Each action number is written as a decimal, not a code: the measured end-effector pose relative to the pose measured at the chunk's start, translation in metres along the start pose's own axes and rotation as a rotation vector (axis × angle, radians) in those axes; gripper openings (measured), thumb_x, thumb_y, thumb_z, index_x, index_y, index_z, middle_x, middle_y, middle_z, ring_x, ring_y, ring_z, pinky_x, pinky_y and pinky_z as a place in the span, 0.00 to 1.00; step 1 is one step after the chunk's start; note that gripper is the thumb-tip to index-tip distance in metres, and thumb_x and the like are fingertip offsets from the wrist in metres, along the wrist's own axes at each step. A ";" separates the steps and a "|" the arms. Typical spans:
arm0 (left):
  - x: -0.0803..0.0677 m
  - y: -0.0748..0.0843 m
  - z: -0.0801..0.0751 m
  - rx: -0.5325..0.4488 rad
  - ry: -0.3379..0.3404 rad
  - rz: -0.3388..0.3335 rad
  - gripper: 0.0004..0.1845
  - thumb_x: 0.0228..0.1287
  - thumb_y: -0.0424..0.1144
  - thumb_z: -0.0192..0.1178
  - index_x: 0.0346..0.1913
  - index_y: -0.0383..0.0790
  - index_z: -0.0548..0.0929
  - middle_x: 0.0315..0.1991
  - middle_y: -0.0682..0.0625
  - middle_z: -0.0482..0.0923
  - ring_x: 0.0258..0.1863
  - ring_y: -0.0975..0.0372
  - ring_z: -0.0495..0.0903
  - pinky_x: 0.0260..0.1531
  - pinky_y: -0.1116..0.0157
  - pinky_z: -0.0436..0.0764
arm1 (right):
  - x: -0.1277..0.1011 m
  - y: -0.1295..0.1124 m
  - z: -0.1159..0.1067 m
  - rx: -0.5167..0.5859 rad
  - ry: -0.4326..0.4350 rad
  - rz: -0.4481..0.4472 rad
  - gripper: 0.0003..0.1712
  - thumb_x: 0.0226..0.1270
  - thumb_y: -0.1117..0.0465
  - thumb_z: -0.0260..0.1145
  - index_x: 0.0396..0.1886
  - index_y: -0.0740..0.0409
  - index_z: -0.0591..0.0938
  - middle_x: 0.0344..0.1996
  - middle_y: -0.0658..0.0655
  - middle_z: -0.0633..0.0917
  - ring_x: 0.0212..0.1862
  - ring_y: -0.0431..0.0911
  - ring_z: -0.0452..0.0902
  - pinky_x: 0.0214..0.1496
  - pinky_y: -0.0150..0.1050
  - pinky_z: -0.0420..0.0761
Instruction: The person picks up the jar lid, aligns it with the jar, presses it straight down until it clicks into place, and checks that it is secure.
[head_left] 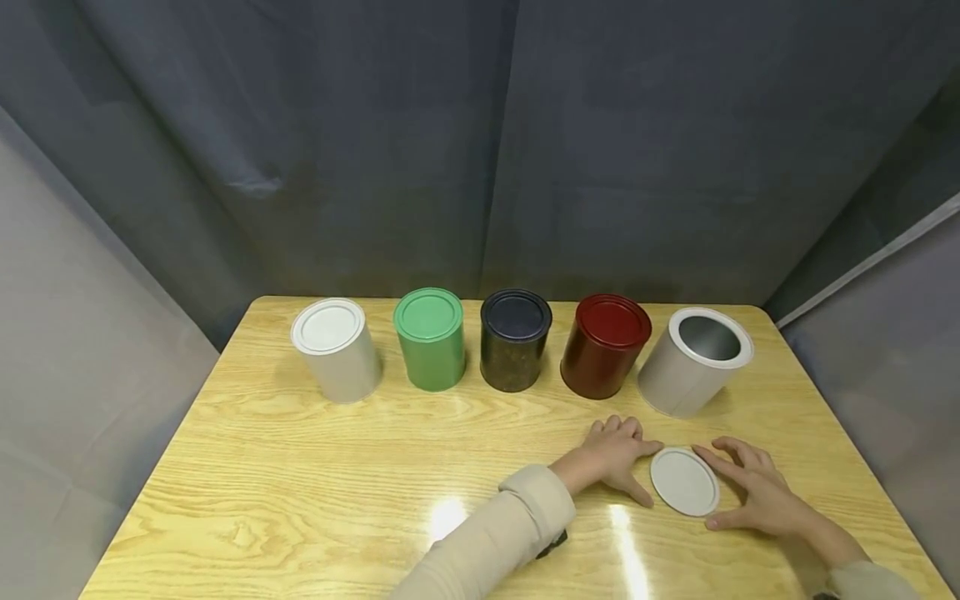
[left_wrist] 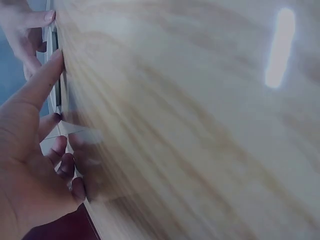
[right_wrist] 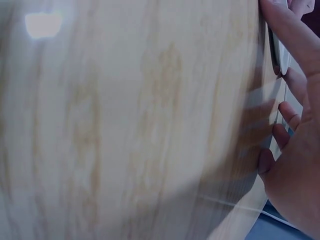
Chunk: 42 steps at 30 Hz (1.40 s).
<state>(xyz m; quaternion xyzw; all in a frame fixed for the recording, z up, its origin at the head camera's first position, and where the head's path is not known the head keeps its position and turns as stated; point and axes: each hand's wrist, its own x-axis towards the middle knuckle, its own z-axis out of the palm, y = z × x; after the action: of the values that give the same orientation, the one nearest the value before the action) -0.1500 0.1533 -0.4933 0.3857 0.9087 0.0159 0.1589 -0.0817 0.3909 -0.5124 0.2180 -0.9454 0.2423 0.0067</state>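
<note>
A round pale-grey lid (head_left: 685, 482) lies flat on the table between the two hands. To its left is the left hand (head_left: 617, 458), thumb and fingers spread, with fingertips right at the lid's rim. The right hand (head_left: 757, 492) comes from the other side, index finger and thumb stretched toward the edge. In the left wrist view the lid (left_wrist: 53, 70) shows edge-on beyond the left hand (left_wrist: 30, 135). Part of the lid (right_wrist: 279, 47) also appears past the right hand (right_wrist: 295, 130) in the right wrist view. Behind the hands stands a lidless grey-white can (head_left: 678, 379).
Along the back of the wooden table (head_left: 300, 492) stand a white can (head_left: 337, 354), a green can (head_left: 431, 350), a black can (head_left: 513, 354) and a dark red can (head_left: 602, 354), all lidded. Grey curtains (head_left: 375, 150) enclose the back and sides.
</note>
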 end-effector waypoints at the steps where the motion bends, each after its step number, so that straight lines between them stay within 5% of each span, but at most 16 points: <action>1: 0.000 0.000 0.000 0.003 0.002 -0.003 0.47 0.36 0.73 0.61 0.65 0.72 0.58 0.46 0.64 0.58 0.38 0.68 0.56 0.34 0.70 0.56 | 0.000 0.000 0.000 -0.001 0.002 0.000 0.55 0.29 0.47 0.79 0.64 0.49 0.67 0.54 0.67 0.63 0.50 0.68 0.54 0.39 0.64 0.57; 21: 0.005 0.010 0.011 0.075 0.112 -0.015 0.40 0.41 0.73 0.57 0.62 0.70 0.66 0.43 0.63 0.62 0.40 0.68 0.59 0.32 0.69 0.58 | 0.001 0.000 0.004 0.053 0.030 -0.003 0.50 0.29 0.48 0.79 0.61 0.50 0.73 0.54 0.68 0.64 0.51 0.66 0.52 0.41 0.63 0.55; 28: 0.006 0.005 0.006 0.002 0.095 0.002 0.40 0.44 0.71 0.56 0.65 0.68 0.63 0.46 0.62 0.65 0.43 0.69 0.61 0.36 0.70 0.60 | 0.002 0.000 0.001 0.094 0.017 0.000 0.49 0.30 0.49 0.79 0.59 0.57 0.73 0.54 0.67 0.65 0.52 0.63 0.53 0.43 0.59 0.55; 36: 0.006 -0.001 0.002 -0.075 0.102 0.060 0.40 0.47 0.69 0.56 0.66 0.64 0.62 0.48 0.61 0.68 0.45 0.69 0.63 0.37 0.72 0.62 | 0.004 -0.002 -0.004 0.098 0.037 -0.018 0.49 0.29 0.50 0.79 0.59 0.59 0.74 0.49 0.55 0.68 0.50 0.43 0.54 0.45 0.41 0.54; 42: 0.004 -0.003 0.000 -0.119 0.108 0.106 0.41 0.49 0.68 0.56 0.67 0.61 0.61 0.48 0.59 0.68 0.45 0.69 0.63 0.36 0.75 0.63 | 0.002 -0.004 -0.009 0.121 0.011 -0.001 0.50 0.30 0.52 0.79 0.60 0.58 0.72 0.50 0.54 0.69 0.51 0.38 0.52 0.44 0.48 0.57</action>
<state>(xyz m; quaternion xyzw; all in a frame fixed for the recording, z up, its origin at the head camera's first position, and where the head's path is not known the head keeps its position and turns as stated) -0.1543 0.1543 -0.4953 0.4217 0.8917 0.0990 0.1312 -0.0825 0.3910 -0.5018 0.2170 -0.9288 0.3003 -0.0012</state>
